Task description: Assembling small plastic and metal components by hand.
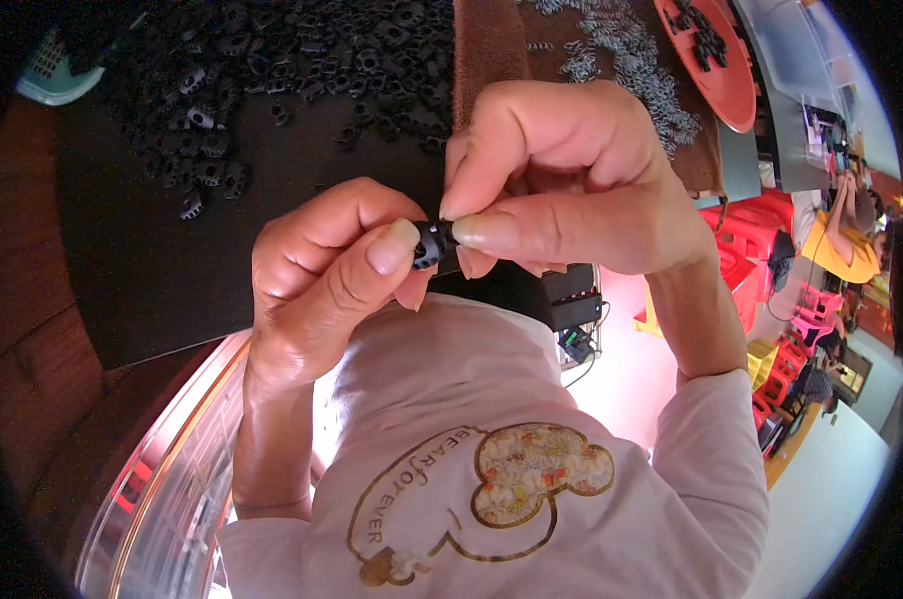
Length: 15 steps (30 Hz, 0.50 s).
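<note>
Small black part [429,247] between both hands [317,265], silvery springs [631,60] beyond.

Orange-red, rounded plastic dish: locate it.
In the head view's upper right, the dish lies just right of the silvery coiled metal springs, beyond the right hand.

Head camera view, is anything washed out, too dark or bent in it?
Head view: the floor beside the shirt is washed out; the black plastic parts at upper left merge darkly. Same head view: the gold-trimmed frame at lower left bows, and the corners go black.
</note>
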Tool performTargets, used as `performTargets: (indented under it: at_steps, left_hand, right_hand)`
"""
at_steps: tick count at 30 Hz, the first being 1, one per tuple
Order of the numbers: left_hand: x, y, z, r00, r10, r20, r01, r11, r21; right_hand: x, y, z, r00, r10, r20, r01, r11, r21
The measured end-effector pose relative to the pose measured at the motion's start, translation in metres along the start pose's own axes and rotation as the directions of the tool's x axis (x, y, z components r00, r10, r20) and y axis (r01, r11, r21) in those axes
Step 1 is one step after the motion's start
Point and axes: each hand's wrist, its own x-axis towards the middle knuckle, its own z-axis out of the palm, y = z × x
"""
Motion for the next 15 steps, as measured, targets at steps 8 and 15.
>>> performTargets:
  at_steps: [8, 15]
  left_hand:
    - [0.001, 0.003, 0.000, 1.000, -0.025, -0.010, 0.025, 1.000, 0.003]
    - [0.004, 0.003, 0.008, 0.999, 0.018, -0.033, -0.016, 0.999, 0.034]
  right_hand:
    - [0.000, 0.000, 0.000, 1.000, 0.019, -0.007, -0.019, 0.998, 0.058]
    - [0.001, -0.002, -0.004, 0.999, 0.031, 0.017, -0.030, 0.999, -0.032]
